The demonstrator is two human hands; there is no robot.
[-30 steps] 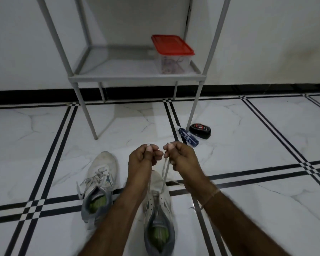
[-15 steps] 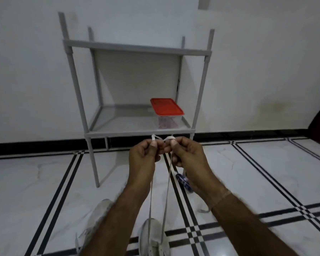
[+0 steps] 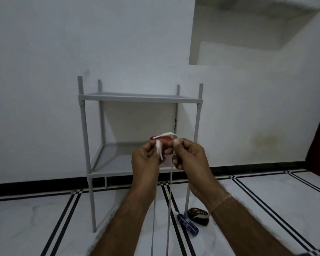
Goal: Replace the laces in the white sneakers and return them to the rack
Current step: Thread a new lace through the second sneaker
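My left hand [image 3: 146,157] and my right hand [image 3: 189,156] are raised in front of the grey rack [image 3: 140,98], each pinching one end of a white lace [image 3: 165,134]. The lace's two strands [image 3: 169,209] hang taut from my fingers straight down past the bottom edge of the view. Short lace tips stick out above and between my thumbs. Both white sneakers are below the frame and hidden.
A red-lidded clear box [image 3: 163,138] sits on the rack's lower shelf, mostly behind my hands. A blue tube [image 3: 187,224] and a black round tin [image 3: 199,215] lie on the tiled floor by the rack's right front leg. White wall behind.
My hands have lifted the lace ends higher and the view has tilted up. The sneakers, seen on the floor earlier, have dropped out of view.
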